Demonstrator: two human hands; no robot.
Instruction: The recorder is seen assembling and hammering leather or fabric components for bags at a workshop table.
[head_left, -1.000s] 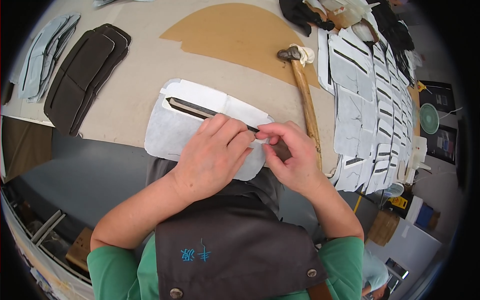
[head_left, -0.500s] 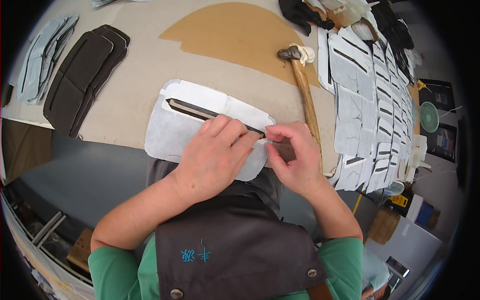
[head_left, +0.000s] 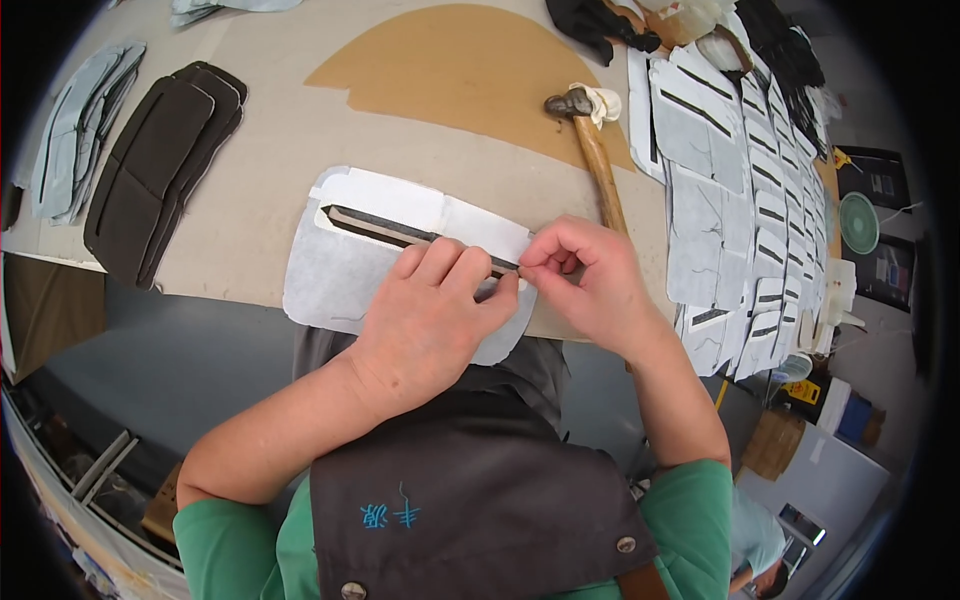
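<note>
A pale grey-white fabric panel [head_left: 335,265] with a dark-edged slot [head_left: 375,222] lies at the table's front edge, its lower part overhanging toward my lap. My left hand [head_left: 430,315] lies over its middle, fingers bent across the slot and thumb beside the slot's right end, gripping the panel there. At that same end my right hand [head_left: 585,285] has thumb and forefinger pinched together on the panel's edge. The fingertips hide exactly what is pinched. A hammer [head_left: 595,160] with a wooden handle lies just beyond my right hand.
Stacks of dark brown panels [head_left: 150,170] and grey panels [head_left: 80,130] lie at the left. A tan sheet [head_left: 450,70] covers the table's far middle. Overlapping rows of slotted white panels [head_left: 705,220] fill the right side. Another person [head_left: 755,545] is at the lower right.
My right thumb and forefinger, apart before, have closed into a pinch, and the right hand has risen slightly. My left hand still presses on the panel. The view has shifted a little.
</note>
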